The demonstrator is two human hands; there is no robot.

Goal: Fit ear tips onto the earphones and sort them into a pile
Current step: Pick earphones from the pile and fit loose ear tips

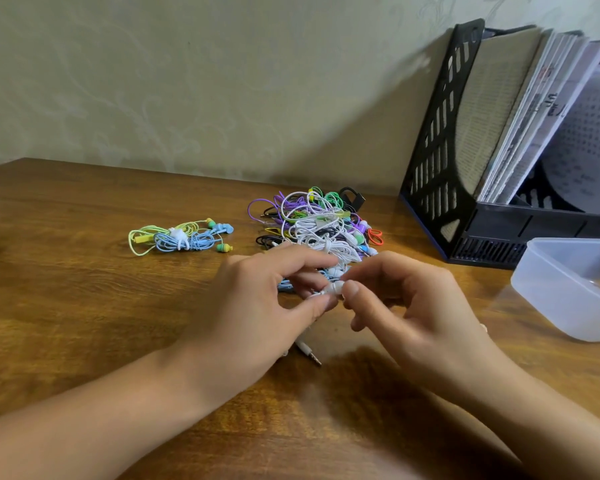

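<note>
Left hand and right hand pinching white earbud, just before tangled pile, small pile left of it

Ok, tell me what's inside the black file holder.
The black file holder holds upright books and papers, leaning left. Their lower edges are covered by its front wall, and its right part runs out of frame.

table: glossy grained wood | tub: frosted plastic | file rack: matt black plastic

head view: single wide-angle | worn on person's head | faces forward and down | close over desk | wall behind, edges probably lens-bent
</note>
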